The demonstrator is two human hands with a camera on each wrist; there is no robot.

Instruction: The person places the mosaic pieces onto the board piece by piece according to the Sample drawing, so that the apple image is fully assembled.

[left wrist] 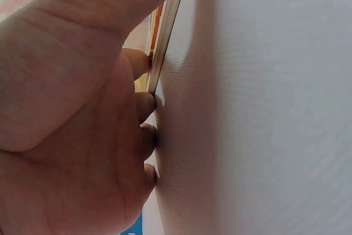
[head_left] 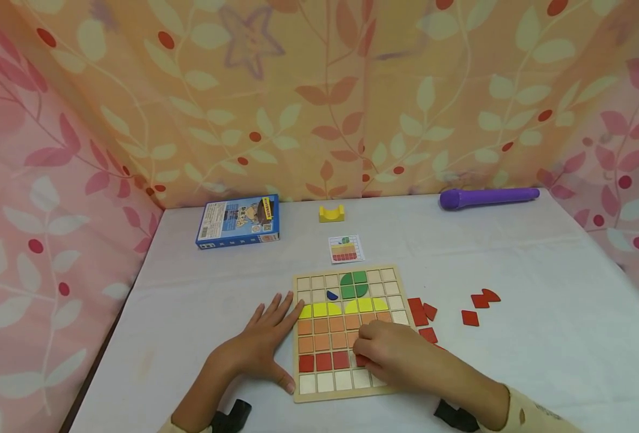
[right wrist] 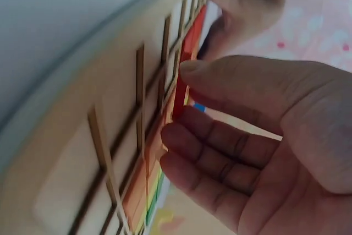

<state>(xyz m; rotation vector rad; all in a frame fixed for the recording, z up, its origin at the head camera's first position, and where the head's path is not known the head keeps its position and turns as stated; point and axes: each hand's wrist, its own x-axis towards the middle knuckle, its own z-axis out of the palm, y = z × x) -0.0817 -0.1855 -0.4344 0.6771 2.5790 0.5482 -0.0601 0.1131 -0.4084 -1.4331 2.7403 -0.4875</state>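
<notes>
A wooden grid board [head_left: 319,397] lies on the white cloth with rows of coloured tiles set in its cells. With fingers spread, my left hand [head_left: 256,346] rests along its left edge, index fingertip and thumb right at the rim. My right hand [head_left: 400,352] reaches over the board and pinches a red square tile [right wrist: 180,100] between thumb and fingers at a cell right of three red tiles [head_left: 323,361]. Orange tiles [head_left: 321,343] fill rows above, then yellow pieces [head_left: 319,310], a green shape [head_left: 354,284] and a small blue piece [head_left: 332,295]. My right hand hides some cells.
Loose red pieces [head_left: 470,318] are scattered right of the board. Behind it lie a pattern card [head_left: 346,248] and a yellow holder [head_left: 332,214]. A blue box [head_left: 238,221] stands back left, a purple microphone-shaped object [head_left: 489,198] back right. Patterned curtains [head_left: 319,96] enclose the table.
</notes>
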